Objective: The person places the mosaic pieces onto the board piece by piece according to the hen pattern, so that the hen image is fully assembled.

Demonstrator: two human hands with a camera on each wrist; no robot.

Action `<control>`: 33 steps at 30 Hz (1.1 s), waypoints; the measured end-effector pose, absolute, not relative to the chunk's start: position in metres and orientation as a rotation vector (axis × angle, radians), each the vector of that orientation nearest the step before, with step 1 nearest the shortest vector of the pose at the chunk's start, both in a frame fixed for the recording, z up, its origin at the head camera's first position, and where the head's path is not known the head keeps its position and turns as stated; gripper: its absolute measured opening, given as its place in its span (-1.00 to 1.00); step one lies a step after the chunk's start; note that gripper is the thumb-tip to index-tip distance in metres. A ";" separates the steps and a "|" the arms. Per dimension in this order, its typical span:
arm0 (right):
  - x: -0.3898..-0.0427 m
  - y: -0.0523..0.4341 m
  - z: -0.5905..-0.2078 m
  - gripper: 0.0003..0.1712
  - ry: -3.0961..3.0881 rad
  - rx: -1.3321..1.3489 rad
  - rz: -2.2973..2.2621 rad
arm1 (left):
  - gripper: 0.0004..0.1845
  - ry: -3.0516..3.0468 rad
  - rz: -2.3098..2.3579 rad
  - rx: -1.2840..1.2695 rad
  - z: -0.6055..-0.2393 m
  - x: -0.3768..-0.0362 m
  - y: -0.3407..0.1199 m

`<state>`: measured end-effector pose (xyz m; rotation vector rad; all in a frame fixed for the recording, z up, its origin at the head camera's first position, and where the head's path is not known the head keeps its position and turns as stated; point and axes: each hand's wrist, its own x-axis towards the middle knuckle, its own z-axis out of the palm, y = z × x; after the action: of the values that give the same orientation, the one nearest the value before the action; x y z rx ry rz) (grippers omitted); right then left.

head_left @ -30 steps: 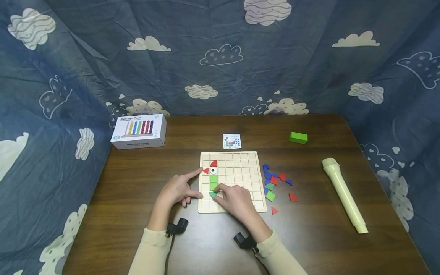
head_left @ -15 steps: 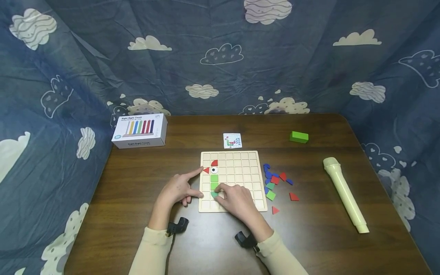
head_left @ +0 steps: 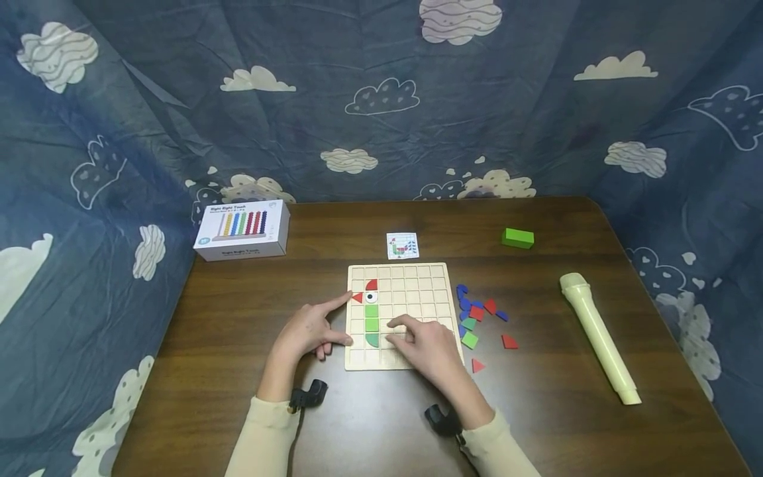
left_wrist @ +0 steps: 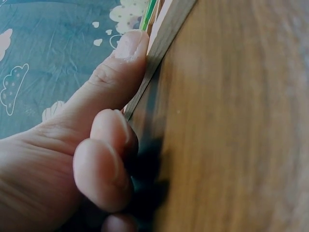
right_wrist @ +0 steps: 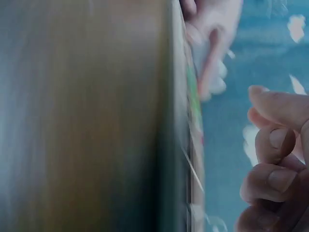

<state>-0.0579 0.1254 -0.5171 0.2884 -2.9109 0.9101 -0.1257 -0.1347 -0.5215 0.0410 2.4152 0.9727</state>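
Observation:
The pale wooden grid board (head_left: 411,291) lies flat on the table. My left hand (head_left: 306,328) touches its left edge with thumb and index finger; in the left wrist view the thumb (left_wrist: 111,77) rests against the board's side. One column holds a red quarter-circle tile (head_left: 371,285), an eye tile (head_left: 371,297), two light green square tiles (head_left: 372,318) and a darker green quarter-circle tile (head_left: 372,340). Beside the eye tile lies a red triangle tile (head_left: 357,298). Over the board, right of the green quarter-circle, my right hand (head_left: 435,348) holds nothing, thumb and index finger apart.
Right of the board lie several loose blue, red and green tiles (head_left: 469,340). A small pattern card (head_left: 402,246) lies behind it. A white box (head_left: 241,229) stands back left, a green block (head_left: 518,238) back right, and a cream microphone-shaped tube (head_left: 599,338) lies at right.
My right hand has let go of the darker green quarter-circle tile and drawn back to the right, uncovering it in its grid cell. My left hand stays at the board's edge.

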 end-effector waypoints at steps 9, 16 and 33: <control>-0.031 0.221 -0.520 -0.65 -2.910 -0.141 0.999 | 0.10 2.424 0.976 0.014 -0.518 -0.124 -0.137; -0.027 0.247 -0.528 -0.48 -3.089 -0.268 0.905 | 0.09 2.402 0.980 0.014 -0.519 -0.125 -0.134; -0.030 0.248 -0.530 -0.55 -3.077 -0.331 0.857 | 0.09 2.393 0.992 -0.006 -0.521 -0.125 -0.133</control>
<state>-0.0298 0.2480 -0.5299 -0.3309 -3.0770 0.8569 -0.1252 -0.1333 -0.5206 -0.0058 2.3930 0.9915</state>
